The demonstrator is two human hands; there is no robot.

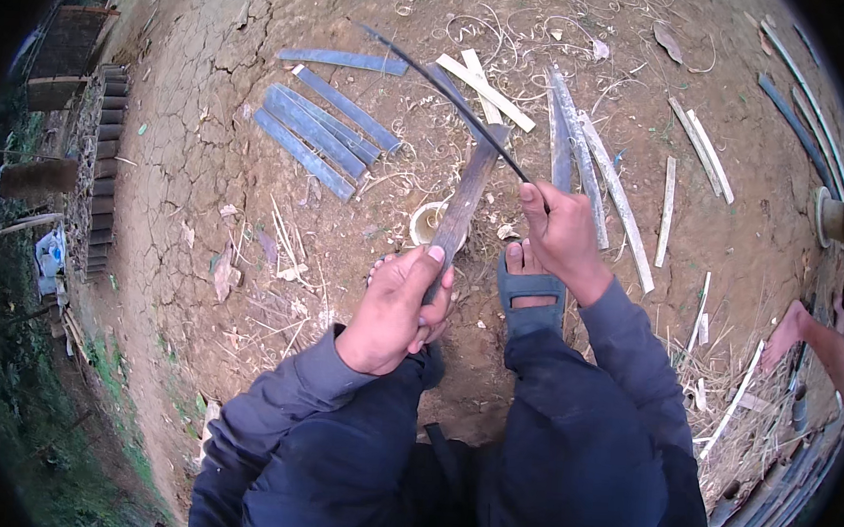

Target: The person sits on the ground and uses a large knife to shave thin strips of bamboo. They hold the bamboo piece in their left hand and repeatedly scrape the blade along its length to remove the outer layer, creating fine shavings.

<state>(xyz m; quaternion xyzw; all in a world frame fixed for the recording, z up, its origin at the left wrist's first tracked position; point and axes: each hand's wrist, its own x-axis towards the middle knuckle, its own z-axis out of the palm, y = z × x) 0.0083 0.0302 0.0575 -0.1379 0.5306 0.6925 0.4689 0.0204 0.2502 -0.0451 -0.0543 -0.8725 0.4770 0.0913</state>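
Observation:
My left hand (402, 306) is closed around the lower end of a flat dark brown wooden slat (467, 194), its thumb lying along the top. The slat points up and away, slightly right. My right hand (566, 236) grips the near end of a long, thin, dark curved strip (433, 79), seen edge-on; whether it is a blade or a split cane I cannot tell. That strip runs to the upper left and crosses the slat near its far end. Behind the slat, a pale round cup (422, 227) on the ground is partly hidden.
Several blue-grey flat strips (309, 136) lie left of centre. Pale split strips (619, 203) and curly shavings (484, 35) are scattered ahead. My sandalled right foot (533, 294) stands below my right hand. Another person's bare foot (787, 334) is at the right edge, near long poles (784, 513).

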